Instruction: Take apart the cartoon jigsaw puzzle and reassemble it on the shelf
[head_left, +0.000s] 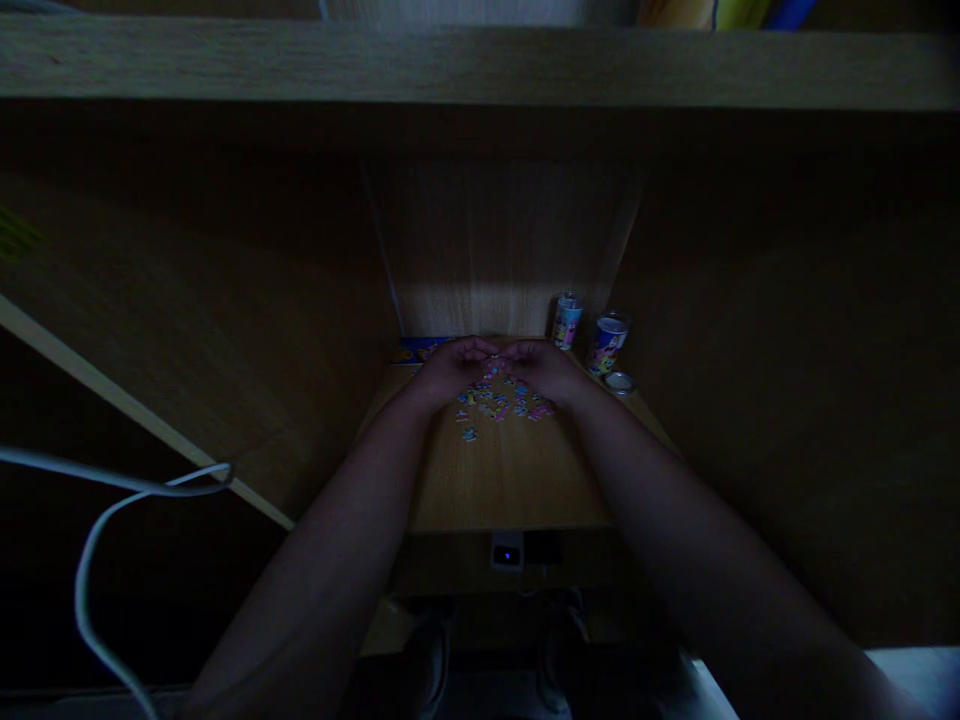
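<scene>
Both my arms reach forward onto a small wooden desk top (510,480). My left hand (456,364) and my right hand (541,366) rest side by side over a scatter of small colourful puzzle pieces (501,404). The fingers of both hands are curled and meet near the middle, close to a few pieces there. The dim light hides what, if anything, they pinch. One loose piece (469,434) lies apart, nearer to me.
Two printed cans (567,320) (607,344) stand at the back right, with a round lid (620,381) beside them. A flat blue printed box (417,350) lies at the back left. Wooden walls close in the nook. A white cable (112,520) hangs on the left.
</scene>
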